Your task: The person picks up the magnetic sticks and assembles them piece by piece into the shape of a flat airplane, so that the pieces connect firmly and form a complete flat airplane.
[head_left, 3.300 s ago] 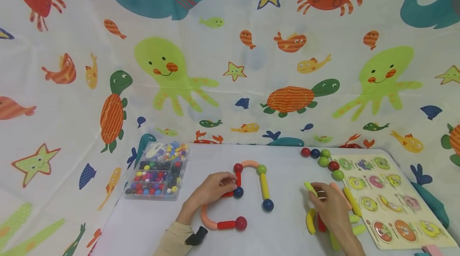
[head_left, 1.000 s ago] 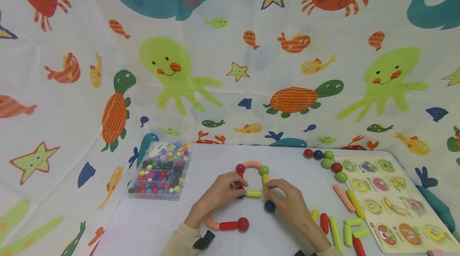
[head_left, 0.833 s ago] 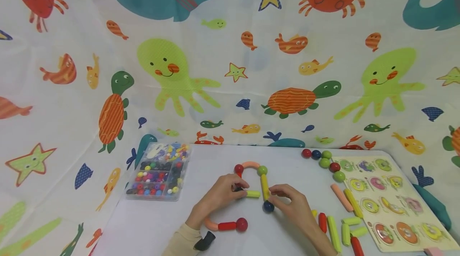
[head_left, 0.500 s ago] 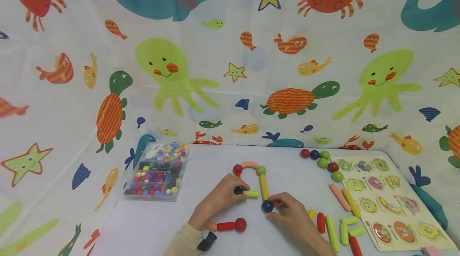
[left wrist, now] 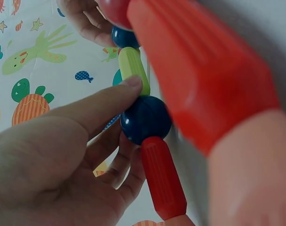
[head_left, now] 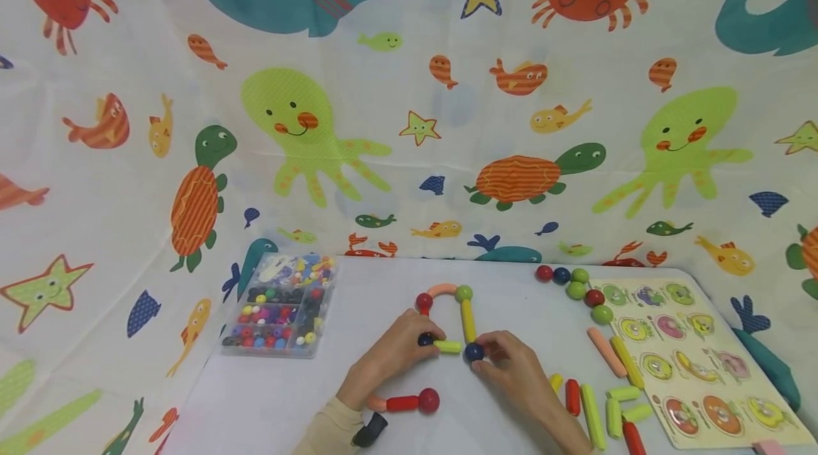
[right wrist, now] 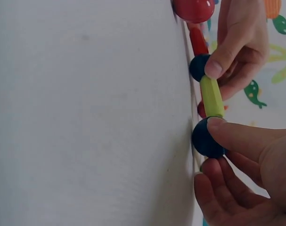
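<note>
In the head view my left hand (head_left: 399, 345) pinches a dark blue ball (left wrist: 146, 120) and the end of a short lime-green stick (head_left: 449, 346). A red stick (left wrist: 164, 179) joins that ball from the other side. My right hand (head_left: 514, 370) pinches a second blue ball (head_left: 474, 352) at the near end of a yellow stick (head_left: 469, 320). In the right wrist view the lime-green stick (right wrist: 212, 98) spans between the two blue balls, its end right at the second one (right wrist: 208, 137). A green ball (head_left: 464, 294), salmon curved piece (head_left: 442, 289) and red ball (head_left: 424, 302) continue the chain.
Nearer me, a red stick (head_left: 402, 403) ends in a large red ball (head_left: 429, 400). Loose sticks (head_left: 592, 416) lie at right, beside a picture puzzle board (head_left: 703, 434). Several balls (head_left: 594, 297) sit behind them. A compartment box of beads (head_left: 268, 351) stands at left.
My right hand brought the lime-green stick from the loose pile to the left hand's blue ball. It then moved from the yellow stick to the second blue ball, shifting that ball toward the lime-green stick.
</note>
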Action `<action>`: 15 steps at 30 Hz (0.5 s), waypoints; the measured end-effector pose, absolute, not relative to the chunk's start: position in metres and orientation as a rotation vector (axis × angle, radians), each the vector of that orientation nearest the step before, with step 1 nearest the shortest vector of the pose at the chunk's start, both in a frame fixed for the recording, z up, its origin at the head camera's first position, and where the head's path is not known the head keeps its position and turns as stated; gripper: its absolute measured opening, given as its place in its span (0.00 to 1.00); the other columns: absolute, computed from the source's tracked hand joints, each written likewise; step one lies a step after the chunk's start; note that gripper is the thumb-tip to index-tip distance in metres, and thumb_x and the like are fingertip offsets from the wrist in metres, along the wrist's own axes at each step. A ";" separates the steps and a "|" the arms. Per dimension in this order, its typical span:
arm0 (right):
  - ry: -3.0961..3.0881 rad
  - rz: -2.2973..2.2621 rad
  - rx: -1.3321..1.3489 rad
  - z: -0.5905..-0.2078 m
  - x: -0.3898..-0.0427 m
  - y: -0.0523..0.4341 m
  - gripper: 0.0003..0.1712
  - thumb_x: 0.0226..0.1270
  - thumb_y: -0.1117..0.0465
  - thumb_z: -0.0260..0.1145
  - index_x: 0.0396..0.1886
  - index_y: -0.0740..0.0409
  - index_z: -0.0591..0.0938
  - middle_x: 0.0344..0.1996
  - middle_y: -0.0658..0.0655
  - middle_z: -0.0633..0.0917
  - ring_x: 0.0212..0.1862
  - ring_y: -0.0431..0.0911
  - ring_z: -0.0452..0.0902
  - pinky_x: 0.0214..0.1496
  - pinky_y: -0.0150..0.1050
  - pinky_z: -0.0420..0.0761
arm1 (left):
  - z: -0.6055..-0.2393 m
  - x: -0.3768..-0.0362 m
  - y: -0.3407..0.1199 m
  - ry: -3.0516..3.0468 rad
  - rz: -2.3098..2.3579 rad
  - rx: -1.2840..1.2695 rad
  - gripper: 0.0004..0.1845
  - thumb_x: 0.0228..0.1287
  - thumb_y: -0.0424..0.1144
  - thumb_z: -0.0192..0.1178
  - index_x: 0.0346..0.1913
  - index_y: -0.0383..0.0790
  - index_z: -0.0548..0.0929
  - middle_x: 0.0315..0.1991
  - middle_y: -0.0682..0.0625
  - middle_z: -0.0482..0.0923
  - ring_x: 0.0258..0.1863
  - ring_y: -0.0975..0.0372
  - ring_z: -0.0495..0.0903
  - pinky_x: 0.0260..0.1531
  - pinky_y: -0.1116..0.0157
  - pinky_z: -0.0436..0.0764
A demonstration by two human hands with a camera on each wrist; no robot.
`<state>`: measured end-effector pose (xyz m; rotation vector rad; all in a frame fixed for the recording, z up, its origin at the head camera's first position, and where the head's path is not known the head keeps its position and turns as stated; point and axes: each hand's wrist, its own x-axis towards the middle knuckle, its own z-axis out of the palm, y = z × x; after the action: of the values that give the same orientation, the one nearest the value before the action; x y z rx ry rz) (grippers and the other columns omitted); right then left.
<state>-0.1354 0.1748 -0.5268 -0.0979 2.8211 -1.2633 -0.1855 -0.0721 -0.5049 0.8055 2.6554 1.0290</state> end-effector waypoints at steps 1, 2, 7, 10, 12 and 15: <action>2.820 -1.271 -0.101 -0.527 -0.137 0.175 0.23 0.57 0.57 0.79 0.51 0.41 0.83 0.42 0.39 0.83 0.46 0.36 0.78 0.54 0.34 0.82 | -0.505 -0.186 -0.072 2.654 1.029 0.810 0.14 0.62 0.39 0.72 0.51 0.51 0.89 0.45 0.62 0.85 0.47 0.65 0.73 0.49 0.68 0.75; 2.820 -1.275 -0.104 -0.527 -0.138 0.174 0.23 0.56 0.57 0.79 0.51 0.41 0.83 0.42 0.39 0.82 0.46 0.36 0.78 0.54 0.34 0.82 | -0.505 -0.186 -0.072 2.651 1.027 0.809 0.14 0.62 0.39 0.72 0.51 0.51 0.89 0.45 0.62 0.84 0.47 0.65 0.73 0.49 0.68 0.75; 2.816 -1.300 -0.126 -0.528 -0.141 0.173 0.23 0.57 0.59 0.79 0.52 0.43 0.83 0.42 0.40 0.83 0.46 0.37 0.78 0.54 0.34 0.82 | -0.505 -0.185 -0.072 2.642 1.029 0.798 0.15 0.62 0.39 0.72 0.51 0.51 0.89 0.45 0.62 0.83 0.48 0.65 0.73 0.49 0.68 0.75; 2.817 -1.308 -0.127 -0.528 -0.142 0.173 0.23 0.57 0.60 0.78 0.52 0.44 0.83 0.42 0.40 0.83 0.47 0.38 0.79 0.54 0.34 0.82 | -0.505 -0.185 -0.072 2.649 1.018 0.799 0.14 0.62 0.39 0.72 0.51 0.51 0.89 0.45 0.61 0.83 0.47 0.65 0.73 0.49 0.69 0.75; 2.823 -1.305 -0.125 -0.528 -0.143 0.172 0.23 0.57 0.60 0.79 0.52 0.44 0.83 0.42 0.40 0.83 0.47 0.38 0.79 0.54 0.33 0.82 | -0.504 -0.185 -0.073 2.647 1.020 0.800 0.15 0.62 0.39 0.72 0.51 0.51 0.89 0.45 0.61 0.83 0.47 0.65 0.73 0.49 0.68 0.75; 2.819 -1.304 -0.113 -0.528 -0.143 0.172 0.23 0.57 0.60 0.79 0.52 0.44 0.84 0.42 0.40 0.83 0.47 0.37 0.79 0.54 0.34 0.82 | -0.503 -0.184 -0.076 2.632 1.041 0.778 0.16 0.63 0.39 0.72 0.53 0.51 0.88 0.48 0.60 0.83 0.48 0.65 0.73 0.50 0.68 0.76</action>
<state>-0.1430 0.1717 -0.5276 -0.1133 2.8190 -1.3042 -0.1835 -0.0755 -0.5027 0.7782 2.6319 1.0407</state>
